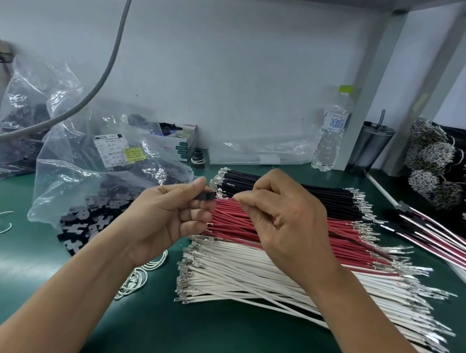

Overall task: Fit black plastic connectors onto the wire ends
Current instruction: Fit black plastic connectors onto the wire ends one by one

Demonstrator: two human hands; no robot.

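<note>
Left hand (168, 215) grip clamped on connector (205, 195), above red wires (249, 222). Right hand (276, 217) just right of connector, fingertips pinched; held wire not discernible.

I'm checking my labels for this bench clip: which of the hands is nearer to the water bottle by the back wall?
Right. The right hand is above the wire bundles, below and slightly left of the water bottle; the left hand is further left, holding a black connector.
</note>
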